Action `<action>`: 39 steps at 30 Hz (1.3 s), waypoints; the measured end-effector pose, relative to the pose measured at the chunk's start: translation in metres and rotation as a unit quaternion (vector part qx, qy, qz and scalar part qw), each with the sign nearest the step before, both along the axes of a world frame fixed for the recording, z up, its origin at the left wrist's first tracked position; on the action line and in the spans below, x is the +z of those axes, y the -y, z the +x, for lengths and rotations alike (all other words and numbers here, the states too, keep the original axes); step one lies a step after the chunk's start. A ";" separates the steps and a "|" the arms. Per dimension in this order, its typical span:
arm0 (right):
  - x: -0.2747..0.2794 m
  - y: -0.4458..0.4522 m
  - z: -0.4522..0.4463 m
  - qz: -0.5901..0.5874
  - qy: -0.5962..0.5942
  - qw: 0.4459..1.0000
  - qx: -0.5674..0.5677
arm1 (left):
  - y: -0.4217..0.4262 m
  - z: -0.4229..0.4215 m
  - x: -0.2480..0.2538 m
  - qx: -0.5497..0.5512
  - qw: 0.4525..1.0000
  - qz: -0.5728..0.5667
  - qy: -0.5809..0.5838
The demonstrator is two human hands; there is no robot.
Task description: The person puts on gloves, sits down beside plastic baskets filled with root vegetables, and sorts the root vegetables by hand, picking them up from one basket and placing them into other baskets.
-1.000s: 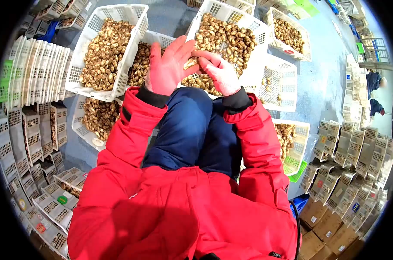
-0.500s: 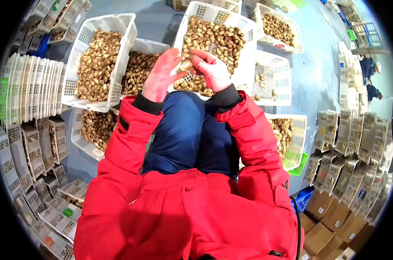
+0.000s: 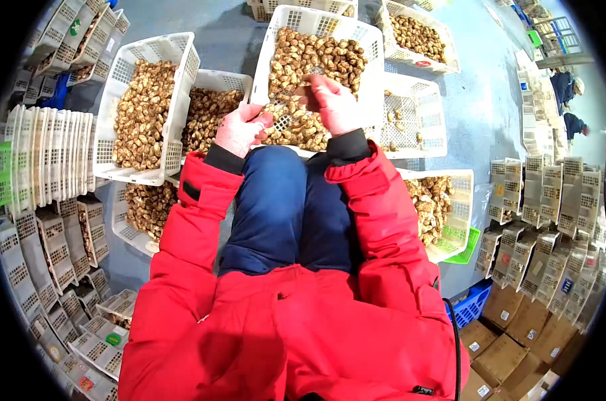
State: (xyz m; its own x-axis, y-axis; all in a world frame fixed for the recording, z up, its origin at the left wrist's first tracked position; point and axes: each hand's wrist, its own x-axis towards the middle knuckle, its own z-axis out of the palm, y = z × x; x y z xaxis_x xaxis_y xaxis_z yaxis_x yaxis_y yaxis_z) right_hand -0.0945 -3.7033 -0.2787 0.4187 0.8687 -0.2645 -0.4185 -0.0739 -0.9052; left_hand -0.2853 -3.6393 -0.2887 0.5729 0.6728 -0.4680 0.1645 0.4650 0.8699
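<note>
A white crate holding many small brown, knobbly pieces stands in front of my knees. My right hand is over its near half, fingers bent down toward the pieces; whatever lies between them is too blurred to make out. My left hand is at the crate's near left corner, above my left knee, its fingers curled together around something I cannot make out. Left of it stand a crate of darker pieces and a tall full crate.
A crate with few pieces stands at the right, a fuller one beside my right thigh. Stacked crates line the left. Cardboard boxes and a blue crate are lower right. Two people are far right.
My left hand has dropped from its spread pose and curled its fingers. My right hand has moved apart from it, over the pieces. The whole view has shifted slightly.
</note>
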 end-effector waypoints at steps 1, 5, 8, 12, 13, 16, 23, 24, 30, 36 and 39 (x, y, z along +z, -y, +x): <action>-0.001 0.000 0.006 0.008 -0.010 1.000 -0.007 | 0.001 -0.002 0.002 0.008 1.000 -0.006 0.009; -0.010 0.000 0.020 0.014 -0.062 0.998 -0.009 | 0.001 -0.004 0.019 0.047 0.996 -0.050 0.052; -0.012 0.001 0.020 0.011 -0.068 0.997 0.027 | -0.002 -0.011 0.003 0.051 0.967 -0.146 0.204; -0.014 0.000 0.018 -0.015 -0.052 0.998 0.045 | -0.002 -0.018 -0.003 0.047 0.945 -0.181 0.268; -0.017 -0.001 0.018 -0.014 -0.056 0.997 0.045 | -0.003 -0.022 -0.005 0.029 0.934 -0.179 0.308; -0.012 -0.001 0.006 -0.024 -0.029 0.997 0.068 | -0.003 -0.022 -0.005 0.044 0.957 -0.143 0.248; 0.030 -0.011 -0.056 -0.066 0.238 0.957 0.150 | 0.002 0.001 -0.014 0.054 0.978 0.126 0.160; 0.029 -0.012 -0.056 -0.083 0.245 0.956 0.141 | 0.004 0.004 -0.013 0.047 0.974 0.170 0.141; 0.003 -0.015 -0.037 0.073 -0.051 0.988 0.127 | 0.000 -0.017 0.028 0.103 0.860 -0.178 0.467; 0.013 -0.013 -0.053 0.069 -0.074 0.980 0.171 | 0.001 -0.010 0.039 0.128 0.847 -0.194 0.479; 0.011 -0.012 -0.054 0.078 -0.079 0.981 0.161 | 0.005 -0.005 0.041 0.129 0.887 -0.129 0.424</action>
